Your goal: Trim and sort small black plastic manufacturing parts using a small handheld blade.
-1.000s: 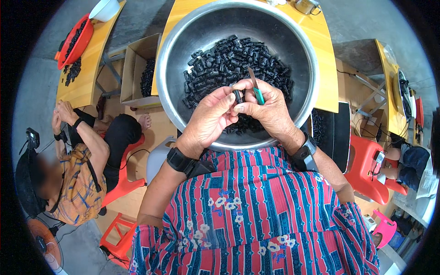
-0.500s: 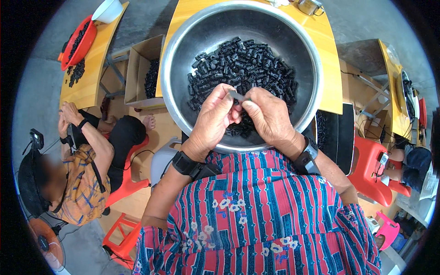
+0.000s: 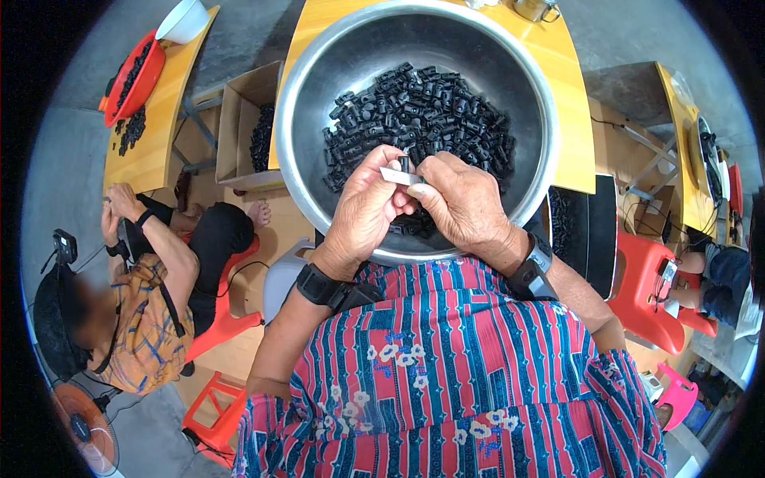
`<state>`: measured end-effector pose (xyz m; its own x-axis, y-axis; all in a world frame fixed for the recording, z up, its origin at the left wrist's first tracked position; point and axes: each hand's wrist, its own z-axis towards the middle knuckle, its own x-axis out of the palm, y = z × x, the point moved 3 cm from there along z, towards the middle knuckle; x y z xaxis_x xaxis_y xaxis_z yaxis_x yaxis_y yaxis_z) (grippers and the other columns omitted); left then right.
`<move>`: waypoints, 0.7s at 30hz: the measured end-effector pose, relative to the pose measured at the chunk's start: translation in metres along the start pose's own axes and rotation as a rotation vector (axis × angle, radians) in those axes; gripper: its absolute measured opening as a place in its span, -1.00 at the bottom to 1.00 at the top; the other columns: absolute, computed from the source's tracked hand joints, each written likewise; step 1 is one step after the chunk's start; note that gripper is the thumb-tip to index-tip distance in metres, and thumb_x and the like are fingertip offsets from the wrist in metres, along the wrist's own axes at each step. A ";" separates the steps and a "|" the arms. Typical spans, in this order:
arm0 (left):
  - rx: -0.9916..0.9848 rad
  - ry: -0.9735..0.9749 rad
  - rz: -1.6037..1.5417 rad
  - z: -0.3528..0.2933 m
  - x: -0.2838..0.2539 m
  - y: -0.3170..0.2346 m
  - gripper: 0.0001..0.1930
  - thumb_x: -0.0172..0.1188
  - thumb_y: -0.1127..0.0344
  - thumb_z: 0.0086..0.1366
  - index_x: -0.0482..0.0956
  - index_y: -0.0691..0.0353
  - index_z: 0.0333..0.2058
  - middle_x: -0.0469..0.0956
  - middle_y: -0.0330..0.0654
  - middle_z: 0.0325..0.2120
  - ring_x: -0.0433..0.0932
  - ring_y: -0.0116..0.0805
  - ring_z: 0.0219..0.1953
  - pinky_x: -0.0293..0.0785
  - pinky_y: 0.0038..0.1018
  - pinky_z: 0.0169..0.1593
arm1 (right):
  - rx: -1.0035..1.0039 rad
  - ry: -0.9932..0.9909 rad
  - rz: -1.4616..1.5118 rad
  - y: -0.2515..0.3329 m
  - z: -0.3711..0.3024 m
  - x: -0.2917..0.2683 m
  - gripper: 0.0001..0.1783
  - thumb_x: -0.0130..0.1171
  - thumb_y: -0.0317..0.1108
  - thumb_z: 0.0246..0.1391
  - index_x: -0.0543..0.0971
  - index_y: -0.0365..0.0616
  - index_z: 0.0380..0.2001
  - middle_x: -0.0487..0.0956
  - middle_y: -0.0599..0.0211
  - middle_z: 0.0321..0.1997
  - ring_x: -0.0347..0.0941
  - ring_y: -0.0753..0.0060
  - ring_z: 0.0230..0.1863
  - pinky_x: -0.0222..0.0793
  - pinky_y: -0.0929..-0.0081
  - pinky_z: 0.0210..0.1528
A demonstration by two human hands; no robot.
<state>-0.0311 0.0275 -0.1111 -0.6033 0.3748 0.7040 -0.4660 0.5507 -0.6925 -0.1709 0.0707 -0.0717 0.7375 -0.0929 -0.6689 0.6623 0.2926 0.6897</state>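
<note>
Steel bowl [image 3: 319, 191]: left hand [image 3: 362, 211], right hand [image 3: 462, 203] pinch metal strip [image 3: 401, 176] w/ half-hidden black part [image 3: 404, 163].

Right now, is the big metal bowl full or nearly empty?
Partly full. The metal bowl holds a heap of small black plastic parts over its bottom, while its shiny inner walls stay bare well above the heap.

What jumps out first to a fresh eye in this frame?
The big steel bowl at top centre, on a yellow table and heaped with small black plastic parts. Right over it, the left hand and right hand meet, pinching a small pale strip and a black piece between the fingertips. At far left, another person in a patterned shirt sits on a red stool.
</note>
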 end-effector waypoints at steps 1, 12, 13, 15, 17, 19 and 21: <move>-0.001 -0.003 -0.005 0.000 0.000 0.001 -0.82 0.02 0.26 0.39 0.36 0.16 -0.11 0.39 -0.35 -0.41 0.34 -0.63 -0.44 0.40 -0.61 -0.32 | 0.003 0.003 -0.006 0.000 0.000 0.000 -0.73 0.03 -0.14 0.18 0.41 -0.13 -0.40 0.42 0.17 -0.46 0.45 0.04 -0.42 0.37 0.20 -0.42; 0.006 0.014 0.054 0.001 0.000 0.002 -0.78 0.01 0.17 0.40 0.35 0.15 -0.10 0.34 -0.38 -0.42 0.32 -0.64 -0.43 0.39 -0.62 -0.30 | -0.011 -0.008 0.006 -0.003 -0.001 0.001 -0.73 0.03 -0.14 0.18 0.42 -0.13 -0.41 0.43 0.16 -0.46 0.45 0.03 -0.42 0.36 0.18 -0.42; 0.004 0.013 0.059 0.001 0.000 0.002 -0.78 0.00 0.17 0.40 0.35 0.15 -0.10 0.34 -0.38 -0.42 0.32 -0.64 -0.43 0.39 -0.62 -0.30 | -0.007 -0.006 0.004 -0.003 -0.001 0.001 -0.74 0.03 -0.15 0.18 0.42 -0.13 -0.41 0.43 0.16 -0.46 0.45 0.03 -0.42 0.36 0.18 -0.42; 0.000 0.013 0.064 0.001 0.001 0.002 -0.78 0.00 0.16 0.41 0.35 0.15 -0.11 0.33 -0.38 -0.43 0.31 -0.65 -0.42 0.38 -0.62 -0.29 | 0.001 -0.006 0.009 -0.003 -0.001 0.001 -0.74 0.03 -0.15 0.18 0.42 -0.13 -0.41 0.43 0.16 -0.47 0.45 0.04 -0.42 0.36 0.18 -0.42; 0.020 0.042 0.089 0.002 0.002 0.002 -0.78 -0.02 0.15 0.41 0.34 0.15 -0.13 0.32 -0.39 -0.43 0.31 -0.65 -0.43 0.37 -0.62 -0.29 | 0.008 -0.003 0.015 -0.004 -0.001 0.001 -0.74 0.03 -0.15 0.18 0.42 -0.13 -0.41 0.43 0.16 -0.47 0.45 0.04 -0.42 0.36 0.18 -0.41; 0.019 0.034 0.092 0.001 0.003 0.002 -0.79 -0.03 0.15 0.42 0.34 0.15 -0.14 0.32 -0.39 -0.43 0.31 -0.64 -0.42 0.37 -0.62 -0.28 | -0.003 -0.007 0.017 -0.004 0.000 0.002 -0.74 0.03 -0.16 0.18 0.41 -0.13 -0.41 0.43 0.16 -0.49 0.45 0.04 -0.42 0.35 0.19 -0.42; 0.018 0.027 0.094 0.002 0.004 0.003 -0.79 -0.03 0.15 0.42 0.34 0.16 -0.14 0.31 -0.39 -0.43 0.30 -0.64 -0.42 0.36 -0.61 -0.27 | 0.005 -0.011 0.016 -0.003 0.000 0.002 -0.74 0.02 -0.16 0.19 0.41 -0.13 -0.41 0.43 0.16 -0.49 0.45 0.04 -0.42 0.35 0.18 -0.41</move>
<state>-0.0359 0.0293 -0.1111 -0.6272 0.4444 0.6396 -0.4200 0.4986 -0.7583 -0.1714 0.0696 -0.0757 0.7494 -0.0987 -0.6548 0.6512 0.2891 0.7017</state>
